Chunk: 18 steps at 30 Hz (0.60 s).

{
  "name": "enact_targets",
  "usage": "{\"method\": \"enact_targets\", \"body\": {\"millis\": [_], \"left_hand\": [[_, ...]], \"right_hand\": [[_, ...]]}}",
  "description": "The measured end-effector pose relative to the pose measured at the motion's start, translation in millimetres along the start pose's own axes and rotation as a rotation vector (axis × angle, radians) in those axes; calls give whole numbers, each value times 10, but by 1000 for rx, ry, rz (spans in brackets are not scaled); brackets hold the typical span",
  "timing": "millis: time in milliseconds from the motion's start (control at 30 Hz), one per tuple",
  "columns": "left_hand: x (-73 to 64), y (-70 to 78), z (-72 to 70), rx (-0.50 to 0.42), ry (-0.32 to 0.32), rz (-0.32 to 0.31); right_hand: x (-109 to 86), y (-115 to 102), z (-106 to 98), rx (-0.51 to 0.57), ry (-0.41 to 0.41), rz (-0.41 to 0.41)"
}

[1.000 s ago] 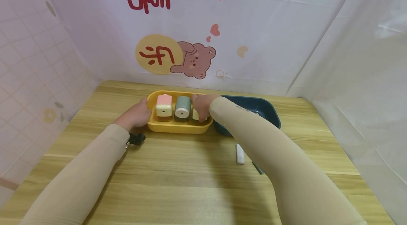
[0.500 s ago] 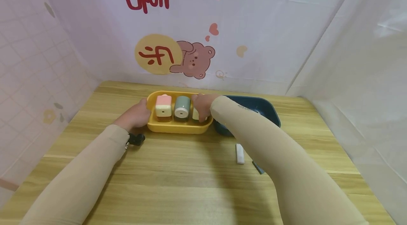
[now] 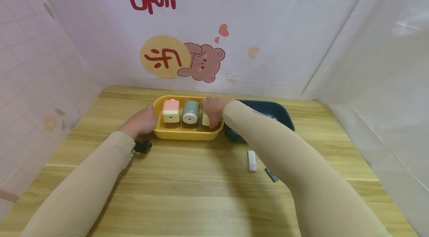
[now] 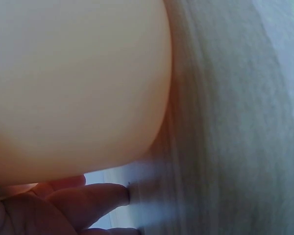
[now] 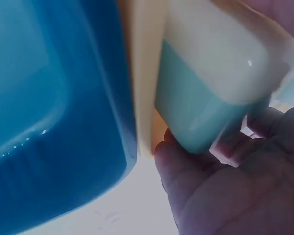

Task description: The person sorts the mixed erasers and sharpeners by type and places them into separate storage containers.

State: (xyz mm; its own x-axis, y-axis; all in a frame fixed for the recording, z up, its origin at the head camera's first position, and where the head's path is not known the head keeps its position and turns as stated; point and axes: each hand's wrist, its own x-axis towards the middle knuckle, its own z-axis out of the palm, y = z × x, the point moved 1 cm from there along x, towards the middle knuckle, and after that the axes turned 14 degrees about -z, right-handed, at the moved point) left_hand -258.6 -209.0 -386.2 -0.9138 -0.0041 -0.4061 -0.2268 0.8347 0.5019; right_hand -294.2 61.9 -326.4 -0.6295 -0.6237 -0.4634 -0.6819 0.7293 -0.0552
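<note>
My left hand (image 3: 140,121) holds the left end of a yellow basket (image 3: 187,135) by its rim. Its fingers (image 4: 90,200) show beside the outer wall in the left wrist view, while the thumb is hidden there. Inside the basket stand a pink and cream pencil sharpener (image 3: 171,114) and a grey-green one with a white front (image 3: 191,113). At the basket's right end my right hand (image 3: 214,111) grips a third pencil sharpener (image 5: 206,93), cream and green. This sharpener is tilted in the right wrist view, and in the head view the hand covers much of it.
A dark blue basket (image 3: 285,112) adjoins the yellow one on the right, partly behind the right sleeve. In front of it on the wooden table (image 3: 174,196) lie a white block (image 3: 252,161) and a small dark piece (image 3: 272,175). A printed curtain (image 3: 275,21) stands behind.
The head view has shifted slightly, so everything appears a little further left. Both hands keep their places at the yellow basket.
</note>
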Motion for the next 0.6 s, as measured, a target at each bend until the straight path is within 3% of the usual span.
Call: {"method": "enact_targets", "body": {"millis": [200, 400, 600], "left_hand": [[11, -2, 8, -7, -8, -10], [-6, 18, -4, -2, -5, -1], [1, 21, -1, -1, 1, 18]], "right_hand": [[8, 125, 9, -11, 29, -21], [-175, 178, -109, 61, 57, -57], [-365, 260, -202, 135, 89, -21]]}}
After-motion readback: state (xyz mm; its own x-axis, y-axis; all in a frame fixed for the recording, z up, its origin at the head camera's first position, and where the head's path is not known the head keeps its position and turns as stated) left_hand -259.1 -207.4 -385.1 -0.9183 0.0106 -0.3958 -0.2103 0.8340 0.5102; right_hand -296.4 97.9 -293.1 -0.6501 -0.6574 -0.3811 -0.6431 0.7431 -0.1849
